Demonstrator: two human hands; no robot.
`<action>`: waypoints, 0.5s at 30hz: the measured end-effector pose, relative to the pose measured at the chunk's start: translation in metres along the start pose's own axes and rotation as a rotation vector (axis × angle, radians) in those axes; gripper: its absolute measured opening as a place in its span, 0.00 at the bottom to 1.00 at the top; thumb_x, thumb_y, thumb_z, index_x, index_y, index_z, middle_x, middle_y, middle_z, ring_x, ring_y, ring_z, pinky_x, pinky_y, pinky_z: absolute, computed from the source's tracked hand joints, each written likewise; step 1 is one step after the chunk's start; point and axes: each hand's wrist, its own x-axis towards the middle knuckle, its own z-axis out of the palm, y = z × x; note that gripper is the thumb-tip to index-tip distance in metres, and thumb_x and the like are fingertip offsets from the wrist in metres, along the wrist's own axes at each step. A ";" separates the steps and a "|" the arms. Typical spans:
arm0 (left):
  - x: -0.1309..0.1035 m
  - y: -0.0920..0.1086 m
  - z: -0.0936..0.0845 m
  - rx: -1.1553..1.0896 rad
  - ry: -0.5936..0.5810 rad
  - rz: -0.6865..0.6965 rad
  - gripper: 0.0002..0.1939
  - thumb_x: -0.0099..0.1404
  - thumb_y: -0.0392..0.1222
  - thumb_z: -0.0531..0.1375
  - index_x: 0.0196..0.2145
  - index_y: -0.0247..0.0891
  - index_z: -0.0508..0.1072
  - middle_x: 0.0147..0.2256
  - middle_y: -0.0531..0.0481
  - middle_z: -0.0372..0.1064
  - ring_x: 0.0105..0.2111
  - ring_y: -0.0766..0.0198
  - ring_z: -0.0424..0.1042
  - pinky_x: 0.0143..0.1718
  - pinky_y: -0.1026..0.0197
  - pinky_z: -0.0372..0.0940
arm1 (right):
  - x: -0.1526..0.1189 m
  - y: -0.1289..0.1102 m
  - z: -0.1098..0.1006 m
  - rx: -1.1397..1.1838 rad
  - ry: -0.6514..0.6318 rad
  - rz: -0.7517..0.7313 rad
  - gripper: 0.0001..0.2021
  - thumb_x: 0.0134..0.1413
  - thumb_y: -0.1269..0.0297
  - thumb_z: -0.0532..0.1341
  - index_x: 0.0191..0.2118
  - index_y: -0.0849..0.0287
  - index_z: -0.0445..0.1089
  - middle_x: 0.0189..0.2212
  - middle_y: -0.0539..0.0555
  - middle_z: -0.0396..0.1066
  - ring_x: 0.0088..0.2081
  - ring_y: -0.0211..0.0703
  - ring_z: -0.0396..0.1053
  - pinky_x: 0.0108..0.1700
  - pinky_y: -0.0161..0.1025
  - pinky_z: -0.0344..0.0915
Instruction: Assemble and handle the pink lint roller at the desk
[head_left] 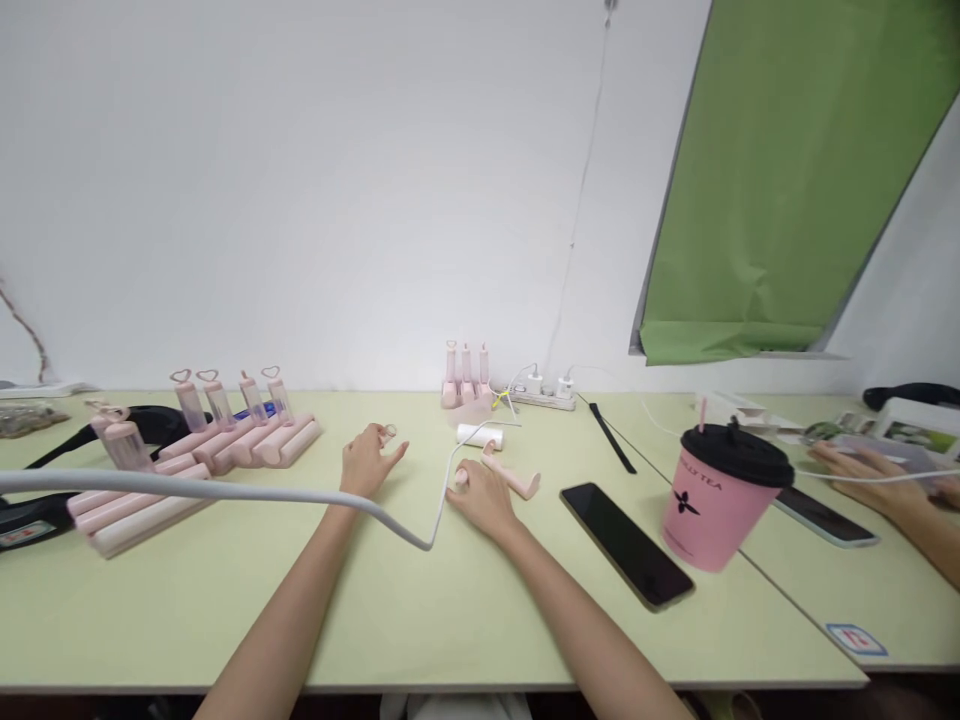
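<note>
My left hand (pixel 365 462) has its fingers curled around a small clear, ring-like piece (pixel 387 434), with the thumb stretched out to the side. Closed over a small pale pink piece (pixel 461 478) is my right hand (pixel 484 498), low over the table; most of that piece is hidden. Just beyond the right hand lies a pink plastic part with a bent end (pixel 519 482). A white cylinder (pixel 480 436) rests on its side behind it.
Several pink assembled pieces with heart-shaped tops (pixel 279 440) stand at the left. Three more (pixel 466 385) are by the wall near a power strip (pixel 541 399). A black phone (pixel 626 545) and pink cup (pixel 712 510) are right. A white cable (pixel 300 494) crosses the view. Another person's hand (pixel 862 480) is far right.
</note>
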 end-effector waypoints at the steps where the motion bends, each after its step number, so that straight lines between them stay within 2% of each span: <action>1: -0.003 -0.003 0.005 0.045 -0.015 0.034 0.21 0.60 0.56 0.52 0.41 0.35 0.64 0.37 0.44 0.66 0.40 0.55 0.65 0.45 0.52 0.56 | 0.001 0.006 -0.001 0.008 0.006 0.009 0.13 0.45 0.57 0.59 0.34 0.60 0.62 0.32 0.51 0.66 0.35 0.40 0.62 0.32 0.33 0.48; 3: -0.007 -0.006 0.015 0.108 -0.076 0.048 0.23 0.62 0.55 0.50 0.47 0.33 0.63 0.45 0.39 0.63 0.47 0.52 0.61 0.49 0.48 0.53 | 0.002 0.015 0.000 0.015 -0.004 0.023 0.17 0.47 0.57 0.58 0.42 0.60 0.61 0.43 0.56 0.63 0.43 0.44 0.62 0.39 0.36 0.52; 5: -0.010 -0.008 0.024 0.116 -0.179 0.023 0.29 0.62 0.57 0.50 0.52 0.32 0.60 0.52 0.35 0.58 0.53 0.49 0.55 0.53 0.46 0.49 | 0.002 0.019 0.003 0.024 -0.018 0.026 0.18 0.53 0.58 0.54 0.48 0.61 0.60 0.53 0.61 0.54 0.51 0.47 0.58 0.46 0.39 0.52; 6: -0.011 -0.010 0.027 0.100 -0.227 0.015 0.32 0.62 0.58 0.50 0.56 0.31 0.57 0.56 0.34 0.53 0.57 0.47 0.50 0.55 0.44 0.45 | 0.002 0.019 0.004 0.033 -0.018 0.018 0.17 0.56 0.58 0.51 0.49 0.61 0.59 0.55 0.62 0.50 0.54 0.48 0.54 0.49 0.40 0.51; 8: -0.011 -0.013 0.031 0.053 -0.267 0.029 0.36 0.63 0.59 0.47 0.60 0.31 0.49 0.61 0.35 0.39 0.62 0.46 0.36 0.57 0.39 0.34 | 0.003 0.018 0.003 0.032 0.017 -0.019 0.16 0.60 0.60 0.47 0.50 0.60 0.59 0.54 0.61 0.51 0.57 0.48 0.49 0.51 0.41 0.50; 10: -0.010 -0.016 0.032 -0.006 -0.221 0.087 0.35 0.65 0.58 0.42 0.63 0.32 0.42 0.63 0.39 0.30 0.63 0.50 0.26 0.57 0.36 0.27 | 0.008 0.017 -0.003 -0.041 0.094 -0.082 0.15 0.60 0.64 0.46 0.50 0.59 0.60 0.51 0.59 0.56 0.55 0.48 0.50 0.50 0.42 0.50; 11: -0.009 -0.017 0.032 -0.032 -0.178 0.126 0.34 0.66 0.57 0.40 0.63 0.33 0.41 0.63 0.40 0.29 0.63 0.52 0.25 0.57 0.36 0.25 | 0.012 0.017 -0.006 -0.106 0.131 -0.112 0.15 0.60 0.67 0.46 0.50 0.59 0.61 0.50 0.59 0.58 0.53 0.48 0.53 0.49 0.43 0.50; 13: -0.009 -0.016 0.032 -0.063 -0.100 0.200 0.32 0.67 0.56 0.38 0.63 0.34 0.42 0.63 0.41 0.29 0.63 0.55 0.25 0.57 0.37 0.25 | 0.025 0.019 -0.014 -0.264 0.171 -0.136 0.16 0.58 0.71 0.46 0.48 0.61 0.63 0.48 0.60 0.60 0.49 0.49 0.56 0.48 0.45 0.50; 15: -0.009 -0.014 0.031 -0.062 -0.065 0.252 0.31 0.68 0.55 0.38 0.62 0.33 0.45 0.63 0.40 0.32 0.63 0.55 0.28 0.57 0.38 0.25 | 0.042 0.021 -0.018 -0.406 0.152 -0.103 0.16 0.57 0.68 0.48 0.48 0.65 0.64 0.49 0.64 0.59 0.49 0.51 0.55 0.49 0.48 0.49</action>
